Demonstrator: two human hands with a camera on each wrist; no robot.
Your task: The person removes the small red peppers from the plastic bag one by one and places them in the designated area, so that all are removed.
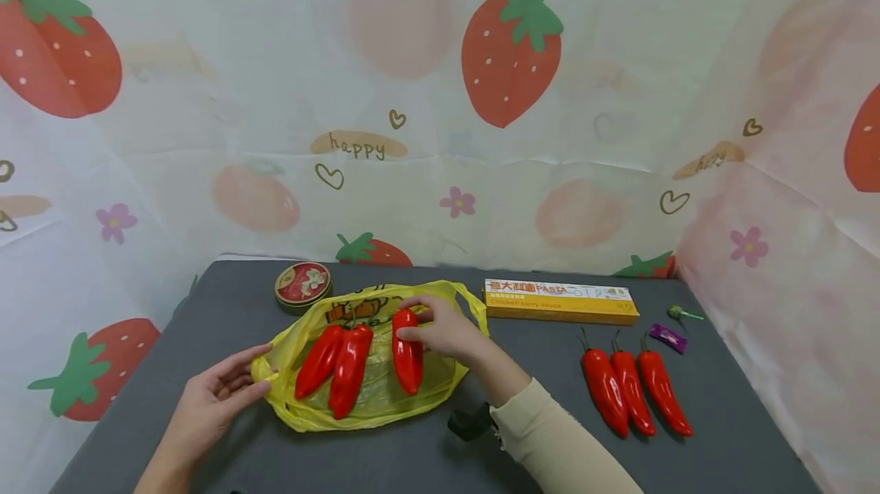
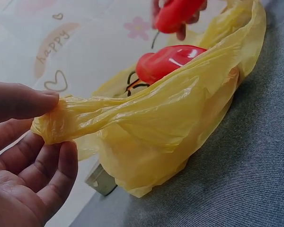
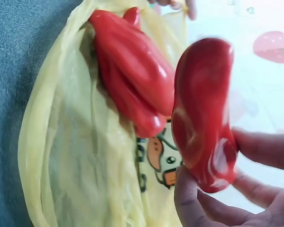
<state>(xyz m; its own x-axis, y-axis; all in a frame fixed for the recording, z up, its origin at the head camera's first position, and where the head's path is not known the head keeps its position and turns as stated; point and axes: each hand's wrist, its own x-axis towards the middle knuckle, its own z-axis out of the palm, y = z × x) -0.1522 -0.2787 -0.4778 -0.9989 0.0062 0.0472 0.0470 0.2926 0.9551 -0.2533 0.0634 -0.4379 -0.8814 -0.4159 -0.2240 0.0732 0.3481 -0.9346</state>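
A yellow plastic bag point(image 1: 385, 410) lies spread on the table, its mouth wide. My left hand point(image 1: 218, 396) pinches the bag's left edge between thumb and fingers; the gathered plastic shows in the left wrist view. Two glossy red chili peppers point(image 1: 349, 372) lie side by side in the bag's left half. Over the bag's right half, my right hand point(image 1: 443, 330) holds another red pepper point(image 1: 409, 356) near its stem end, thumb on one side and fingers on the other. In the right wrist view this held pepper point(image 3: 203, 113) appears close up, beside the two in the bag.
Three more red peppers point(image 1: 635, 391) lie on the right of the grey table point(image 1: 385, 463). Behind them are a purple wrapped candy point(image 1: 668, 338) and a small green item point(image 1: 681, 312). A yellow pasta box point(image 1: 560, 303) and a round red tin point(image 1: 302, 284) stand along the back.
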